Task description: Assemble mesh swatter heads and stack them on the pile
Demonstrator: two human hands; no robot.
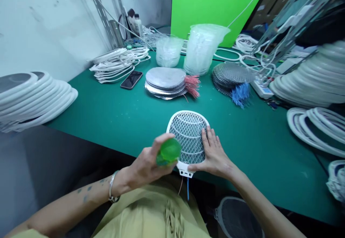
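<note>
An electric mosquito swatter head (187,137), a white oval frame with a metal mesh, lies near the table's front edge. A red and a blue wire hang from its neck end. My left hand (153,160) is closed around a green, round-ended, shiny object (169,151) over the frame's left lower side; its kind cannot be made out. My right hand (215,155) lies flat, fingers stretched along the right rim and mesh, with the thumb by the neck.
Mesh sheets with red wires (165,81) and mesh sheets with blue wires (231,76) lie farther back, near a phone (131,79). Stacks of white frames (35,94) stand at left and right. Wrapped stacks (205,49) stand before a green board (210,4). Another swatter head (237,216) is below the table.
</note>
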